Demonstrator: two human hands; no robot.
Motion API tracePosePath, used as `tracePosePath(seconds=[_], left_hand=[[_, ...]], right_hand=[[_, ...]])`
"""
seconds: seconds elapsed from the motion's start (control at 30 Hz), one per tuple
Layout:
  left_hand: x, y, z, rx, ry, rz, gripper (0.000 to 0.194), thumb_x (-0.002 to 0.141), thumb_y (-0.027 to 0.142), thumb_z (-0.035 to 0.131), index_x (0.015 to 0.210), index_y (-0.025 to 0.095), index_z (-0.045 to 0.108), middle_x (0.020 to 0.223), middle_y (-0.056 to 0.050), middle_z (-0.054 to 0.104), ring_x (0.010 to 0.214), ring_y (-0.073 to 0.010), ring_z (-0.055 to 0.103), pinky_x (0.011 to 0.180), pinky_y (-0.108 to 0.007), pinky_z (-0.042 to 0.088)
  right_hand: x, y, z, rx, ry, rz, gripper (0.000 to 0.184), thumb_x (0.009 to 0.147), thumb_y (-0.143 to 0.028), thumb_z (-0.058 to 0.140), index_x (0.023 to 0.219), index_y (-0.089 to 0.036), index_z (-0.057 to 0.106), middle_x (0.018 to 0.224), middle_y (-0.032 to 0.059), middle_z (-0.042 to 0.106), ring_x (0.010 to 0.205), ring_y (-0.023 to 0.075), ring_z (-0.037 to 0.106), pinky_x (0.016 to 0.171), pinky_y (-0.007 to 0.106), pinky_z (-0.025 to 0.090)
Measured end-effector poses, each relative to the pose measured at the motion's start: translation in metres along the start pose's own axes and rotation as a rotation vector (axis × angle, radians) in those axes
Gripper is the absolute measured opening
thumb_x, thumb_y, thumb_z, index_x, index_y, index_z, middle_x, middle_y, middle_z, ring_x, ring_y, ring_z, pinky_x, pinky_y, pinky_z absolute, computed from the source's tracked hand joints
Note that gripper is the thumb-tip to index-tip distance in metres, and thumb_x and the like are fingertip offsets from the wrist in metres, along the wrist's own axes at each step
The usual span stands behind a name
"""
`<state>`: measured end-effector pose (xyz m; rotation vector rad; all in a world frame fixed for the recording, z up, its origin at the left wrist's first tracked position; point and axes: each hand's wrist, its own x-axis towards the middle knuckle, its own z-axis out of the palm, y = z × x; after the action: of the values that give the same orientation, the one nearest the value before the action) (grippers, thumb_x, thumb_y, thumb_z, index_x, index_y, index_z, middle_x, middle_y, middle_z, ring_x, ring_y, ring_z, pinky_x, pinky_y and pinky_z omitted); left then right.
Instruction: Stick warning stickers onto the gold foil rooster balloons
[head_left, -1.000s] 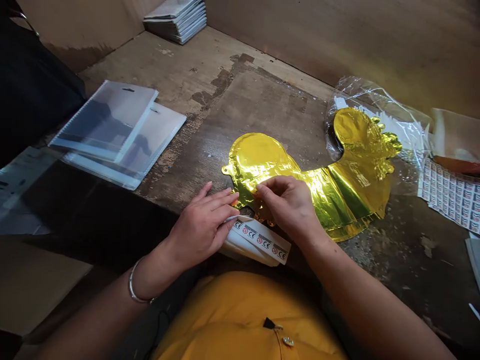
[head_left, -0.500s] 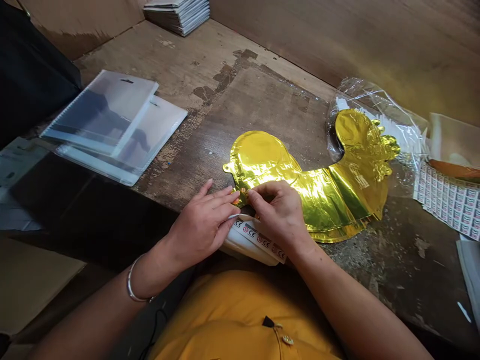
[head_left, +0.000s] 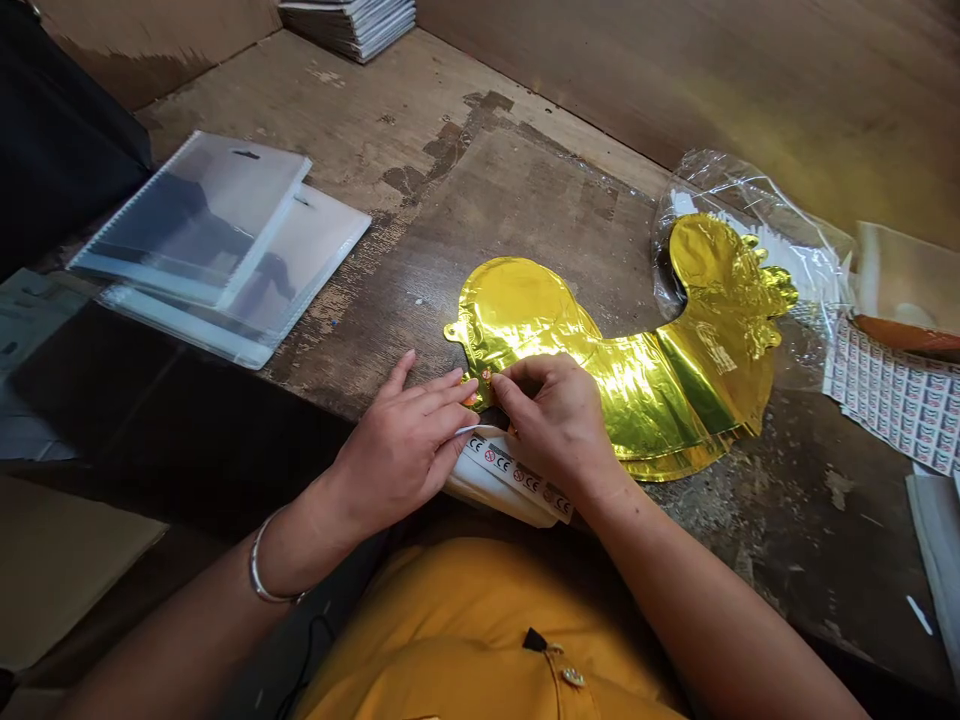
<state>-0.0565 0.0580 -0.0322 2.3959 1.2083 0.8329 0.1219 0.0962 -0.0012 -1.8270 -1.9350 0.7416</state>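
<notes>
- While the clear sleeves (head_left: pixel 195 215) are left untouched at the left of the frame, an edge of the gold foil piece (head_left: pixel 645 385) is covered at centre by the left hand (head_left: pixel 401 435), its fingers straight and close together; whether the label strip (head_left: pixel 517 468) is gripped by its thumb cannot be told.
- Beside those fingertips, a small label (head_left: pixel 486 375), not visible a second ago, is now seen on the foil.
- Right of it, the right hand (head_left: pixel 562 415) has been shifted leftward; its thumb and forefinger are drawn narrow, and the label is apparently being pressed down.
- From centre to right, the foil is spread across the table (head_left: pixel 360 130).
</notes>
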Motion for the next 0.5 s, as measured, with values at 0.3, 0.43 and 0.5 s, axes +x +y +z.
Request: tracePosePath(seconds=[0.3,0.43,0.5], left_hand=[[0.000,0.001,0.000,0.012,-0.008,0.007,0.012,0.090,0.016,0.053,0.096,0.019,0.062,0.122,-0.006,0.068,0.119,-0.0247,0.059,0.115,-0.056,0.017],[0.001,0.001,0.001,-0.006,0.010,-0.004,0.010,0.089,0.016,0.054,0.093,0.019,0.063,0.116,-0.006,0.071,0.117,-0.0249,0.061,0.114,-0.058,0.019],[0.001,0.002,-0.001,-0.017,0.002,-0.018,0.012,0.089,0.018,0.054,0.094,0.019,0.064,0.120,-0.007,0.068,0.119,-0.0257,0.059,0.113,-0.058,0.023]], right_hand=[[0.007,-0.002,-0.003,-0.253,0.079,0.018,0.029,0.078,-0.040,0.066,0.093,-0.019,0.054,0.071,0.0017,0.058,0.058,0.0149,0.047,0.056,0.028,0.032],[0.005,0.007,-0.011,-0.295,0.292,-0.079,0.014,0.087,-0.018,0.045,0.094,-0.018,0.057,0.080,0.0081,0.062,0.070,0.0199,0.054,0.064,0.032,0.040],[-0.003,0.007,-0.014,-0.305,0.303,-0.302,0.021,0.087,-0.013,0.042,0.098,-0.017,0.060,0.094,0.0119,0.064,0.085,0.0227,0.057,0.075,0.035,0.045]])
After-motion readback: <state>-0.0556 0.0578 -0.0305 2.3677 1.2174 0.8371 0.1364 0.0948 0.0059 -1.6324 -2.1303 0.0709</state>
